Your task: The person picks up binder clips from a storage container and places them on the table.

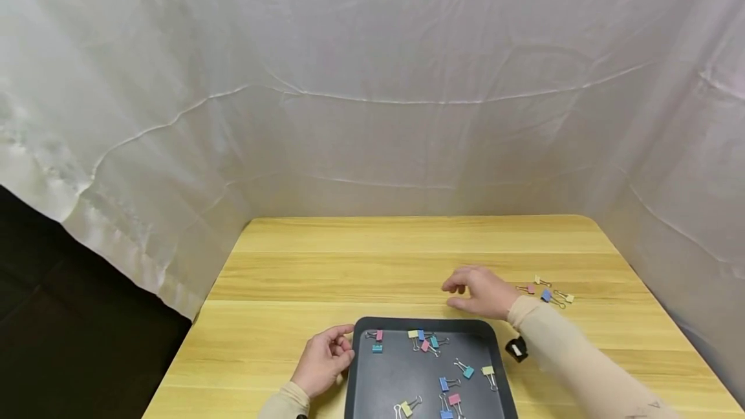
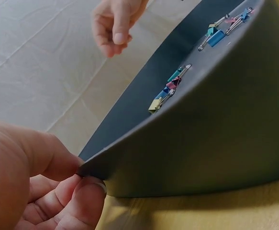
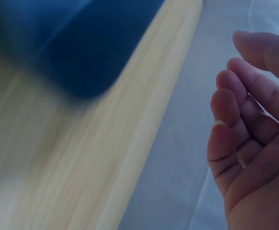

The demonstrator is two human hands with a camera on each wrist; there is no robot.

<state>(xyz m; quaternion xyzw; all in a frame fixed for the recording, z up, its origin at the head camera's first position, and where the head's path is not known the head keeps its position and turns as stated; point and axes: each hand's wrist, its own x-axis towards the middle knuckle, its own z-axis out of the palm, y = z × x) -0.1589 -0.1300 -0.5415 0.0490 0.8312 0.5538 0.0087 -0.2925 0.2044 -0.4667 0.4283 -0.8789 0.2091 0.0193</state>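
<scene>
The dark grey tray [image 1: 401,374] lies on the table at the bottom of the head view, with pink, blue, teal and yellow binder clips [image 1: 464,369] scattered over it. At the tray's far left corner, my left hand [image 1: 324,361] pinches the rim between thumb and fingers, as the left wrist view shows. Past the tray's far edge my right hand [image 1: 480,292] hovers with loosely bent fingers. In the right wrist view nothing lies in that hand [image 3: 254,134]. More loose binder clips [image 1: 546,295] lie on the table to the right of it.
The wooden table [image 1: 349,264] is bordered at the back and sides by hanging pale cloth [image 1: 372,147]. A small black object [image 1: 516,348] shows beside the right forearm, near the tray's right edge. Dark floor [image 1: 70,328] shows at lower left.
</scene>
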